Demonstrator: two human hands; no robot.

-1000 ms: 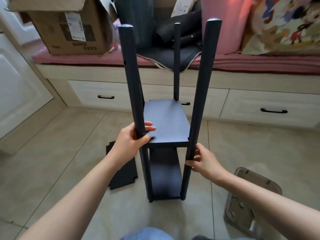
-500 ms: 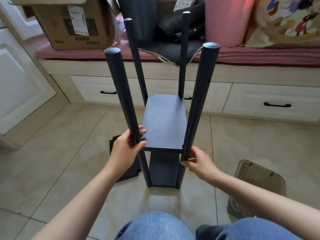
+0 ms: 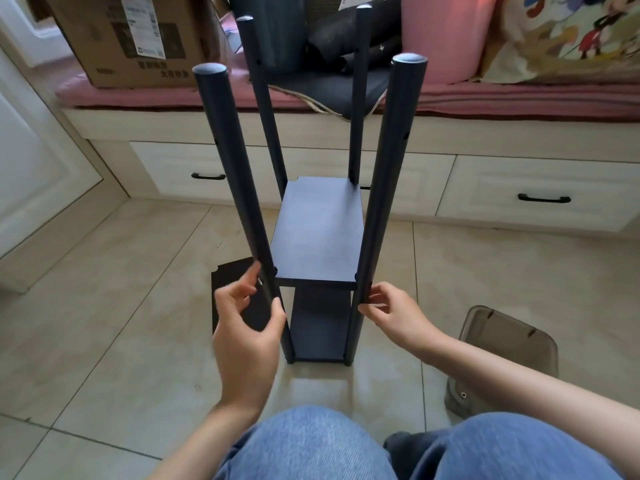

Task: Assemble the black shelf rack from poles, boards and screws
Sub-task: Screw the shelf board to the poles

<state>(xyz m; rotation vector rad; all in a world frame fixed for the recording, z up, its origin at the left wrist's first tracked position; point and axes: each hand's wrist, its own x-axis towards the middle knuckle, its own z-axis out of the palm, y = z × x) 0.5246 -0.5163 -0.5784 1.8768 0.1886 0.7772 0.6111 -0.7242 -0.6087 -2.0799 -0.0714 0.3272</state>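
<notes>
The black shelf rack stands upright on the tiled floor in front of me. Its middle board (image 3: 318, 233) and bottom board (image 3: 318, 327) sit between four poles. My left hand (image 3: 246, 337) curls loosely round the near left pole (image 3: 235, 174) just below the middle board, thumb and fingertips on the pole. My right hand (image 3: 394, 313) pinches the near right pole (image 3: 388, 188) at the same height. The two far poles (image 3: 266, 126) rise behind. A loose black board (image 3: 232, 289) lies flat on the floor, partly hidden by my left hand.
A smoky plastic container (image 3: 509, 341) sits on the floor at the right. A bench with white drawers (image 3: 540, 199) runs behind the rack, bearing a cardboard box (image 3: 138, 39) and cushions. My knees in jeans (image 3: 311, 445) fill the bottom edge.
The rack has been set more upright and sits farther from me. Both hands slid down their poles to below the middle board. My left hand's grip has loosened.
</notes>
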